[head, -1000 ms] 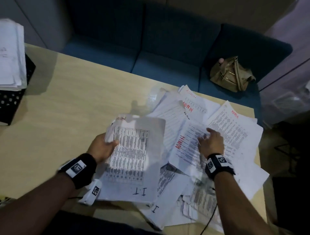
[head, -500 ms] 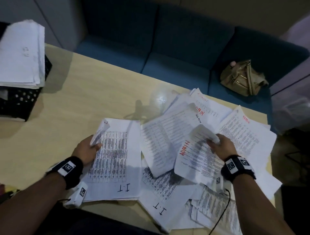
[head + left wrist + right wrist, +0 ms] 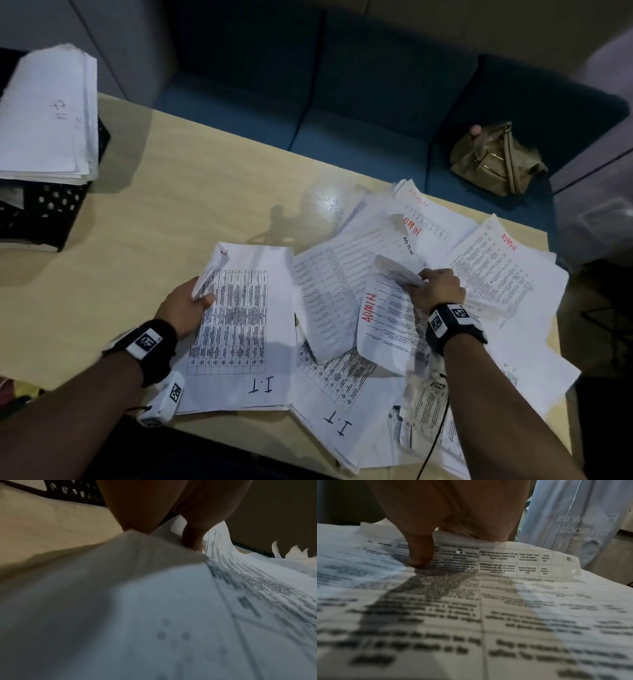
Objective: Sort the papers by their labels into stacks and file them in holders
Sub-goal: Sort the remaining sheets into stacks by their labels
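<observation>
- Our left hand pinches the far-left corner of the I.T. stack, which lies flat on the table.
- Our right hand pinches the curled top edge of an ADMIN sheet, raised off the loose pile.
- We'd peel slowly; the wrist view seems to show one sheet, but it's blurred.
- Best to lay it with the other ADMIN papers, label showing, apart from I.T.
- The holder waits far left.
</observation>
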